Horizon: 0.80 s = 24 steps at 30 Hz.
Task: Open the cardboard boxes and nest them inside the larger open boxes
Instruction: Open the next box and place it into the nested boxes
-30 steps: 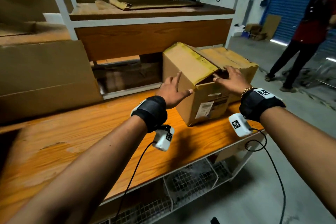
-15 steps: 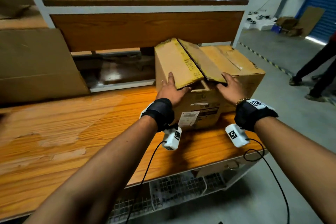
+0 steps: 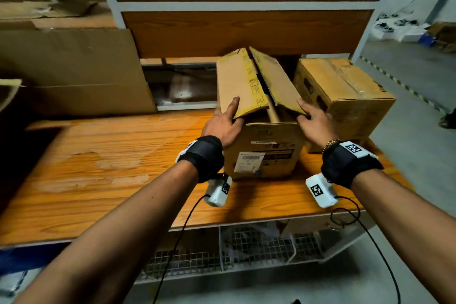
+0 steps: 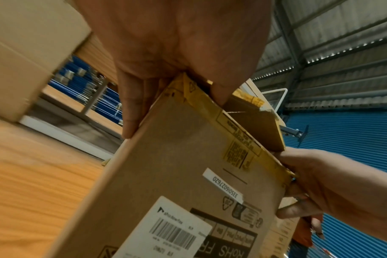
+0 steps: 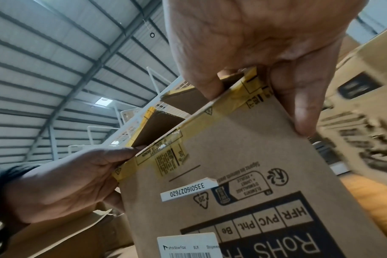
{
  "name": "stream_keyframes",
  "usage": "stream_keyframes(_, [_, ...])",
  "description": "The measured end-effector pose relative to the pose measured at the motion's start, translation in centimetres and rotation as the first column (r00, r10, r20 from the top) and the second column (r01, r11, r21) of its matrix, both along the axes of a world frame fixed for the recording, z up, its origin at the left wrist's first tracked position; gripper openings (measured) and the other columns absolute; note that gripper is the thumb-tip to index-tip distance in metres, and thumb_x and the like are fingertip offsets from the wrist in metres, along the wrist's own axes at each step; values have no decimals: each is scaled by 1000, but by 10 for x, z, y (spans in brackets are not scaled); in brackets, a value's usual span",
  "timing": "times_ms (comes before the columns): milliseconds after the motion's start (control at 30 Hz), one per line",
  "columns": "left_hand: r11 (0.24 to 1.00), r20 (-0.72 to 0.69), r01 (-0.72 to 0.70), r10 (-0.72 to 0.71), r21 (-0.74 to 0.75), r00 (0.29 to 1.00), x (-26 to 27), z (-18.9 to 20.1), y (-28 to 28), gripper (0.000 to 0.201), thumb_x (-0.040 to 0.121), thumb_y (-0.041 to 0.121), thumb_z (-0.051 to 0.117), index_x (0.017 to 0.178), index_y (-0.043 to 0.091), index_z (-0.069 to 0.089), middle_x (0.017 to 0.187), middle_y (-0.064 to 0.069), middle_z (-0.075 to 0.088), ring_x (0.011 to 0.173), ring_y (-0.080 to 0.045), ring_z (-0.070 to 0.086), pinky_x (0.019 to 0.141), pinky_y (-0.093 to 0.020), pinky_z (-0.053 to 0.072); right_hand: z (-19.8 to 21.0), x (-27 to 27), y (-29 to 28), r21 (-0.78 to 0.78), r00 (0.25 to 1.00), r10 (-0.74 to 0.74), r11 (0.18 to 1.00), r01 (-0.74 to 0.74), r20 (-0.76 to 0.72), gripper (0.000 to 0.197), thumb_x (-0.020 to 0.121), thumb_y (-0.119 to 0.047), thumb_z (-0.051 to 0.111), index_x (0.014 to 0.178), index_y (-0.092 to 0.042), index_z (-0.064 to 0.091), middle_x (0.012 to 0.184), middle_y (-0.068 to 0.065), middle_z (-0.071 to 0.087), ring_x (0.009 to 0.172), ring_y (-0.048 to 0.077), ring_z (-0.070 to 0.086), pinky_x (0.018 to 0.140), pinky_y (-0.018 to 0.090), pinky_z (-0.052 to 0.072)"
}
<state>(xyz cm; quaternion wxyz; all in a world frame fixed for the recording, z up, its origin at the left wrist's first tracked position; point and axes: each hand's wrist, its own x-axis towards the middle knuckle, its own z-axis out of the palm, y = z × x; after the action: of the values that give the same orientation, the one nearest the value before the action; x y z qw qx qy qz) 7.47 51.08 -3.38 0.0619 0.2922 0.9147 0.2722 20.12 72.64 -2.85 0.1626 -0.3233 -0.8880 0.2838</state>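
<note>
Box: the cardboard box (image 3: 265,148) stands upright on the table (image 3: 103,168), label face toward the person, its long axis running away from them.
Neighbour: a second box (image 3: 345,96), flaps down, stands just right of the cardboard box, close against it; whether they touch I cannot tell.
Left grip: the left hand (image 3: 223,123) pinches the near corner of the left flap (image 3: 237,81), thumb under the edge, fingers laid on top.
Right grip: the right hand (image 3: 317,122) pinches the near corner of the right flap (image 3: 274,79) the same way.
Flaps: both are lifted and lean together like a roof, a narrow gap between them along the box's centre line.
Key relation: each flap's hinge lies outward from its hand, along the long sides, so each hand likely swings its flap up and away from the centre.
Risk: the right flap may foul the second box as it folds out.
Larger box: a big carton (image 3: 74,69) sits well left of the cardboard box.
</note>
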Motion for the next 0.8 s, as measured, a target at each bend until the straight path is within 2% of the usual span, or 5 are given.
stream_keyframes(133, [998,-9,-65,65,-4,998,-2,2,-61,59,99,46,39,151,50,12,146,-18,36,123,-40,49,103,-41,40,3,-9,-54,55,999,47,997,-47,15,51,94,-42,48,143,-50,41,133,7,61,106,33,58,82,35,49])
stream_keyframes(267, [991,-24,-135,135,-3,991,-6,8,-147,58,99,46,39,150,52,13,141,-17,39,120,-40,49,100,-41,41,5,-25,-132,137,987,157,978,-160,29,52,95,-41,46,146,-46,38,126,10,65,103,35,61,81,37,51])
stream_keyframes(433, [982,-37,-189,190,23,981,-2,4,-248,57,97,46,41,148,54,16,143,-14,38,120,-38,50,101,-39,41,-2,-34,-226,150,983,180,972,-181,19,52,96,-44,44,147,-47,35,104,10,70,75,27,55,61,33,44])
stream_keyframes(633, [973,-38,-231,231,2,972,11,-5,-332,65,92,64,40,150,50,14,149,-16,31,125,-41,48,102,-41,41,-14,-31,-312,169,980,198,966,-197,12,55,95,-51,46,148,-45,33,119,7,68,93,31,62,68,32,47])
stream_keyframes(800, [961,-36,-253,258,111,966,7,-1,-357,70,92,68,36,152,38,19,147,-12,43,127,-34,48,99,-40,41,-12,-25,-330,101,986,163,982,-158,-44,53,96,-55,42,147,-43,37,119,10,68,99,35,61,77,37,51])
